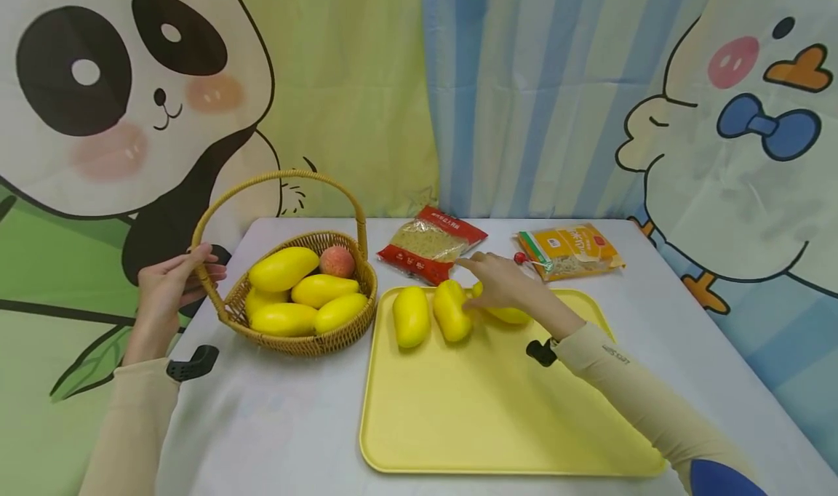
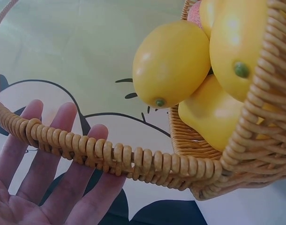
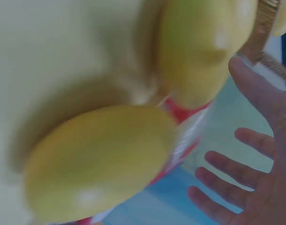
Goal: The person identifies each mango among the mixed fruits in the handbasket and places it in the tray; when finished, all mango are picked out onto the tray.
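At the left, my left hand (image 1: 166,285) holds the handle of a wicker basket (image 1: 308,345). In the left wrist view its fingers (image 2: 94,173) lie behind the handle, with the thumb at the image edge. Several yellow mangoes (image 1: 284,269) and a reddish peach (image 1: 337,262) fill the basket. My right hand (image 1: 500,285) is over the back of a yellow tray (image 1: 484,416), its fingers spread and holding nothing. Under it lies a mango (image 1: 512,315), partly hidden. Left of this are a second mango (image 1: 452,310) and a third mango (image 1: 411,318).
Behind the tray lie a red packet (image 1: 428,243) and an orange packet (image 1: 576,249), with a red lollipop (image 1: 520,258) by the latter. A white cloth (image 1: 262,423) covers the table. Cartoon-printed curtains (image 1: 353,81) hang behind and at the sides.
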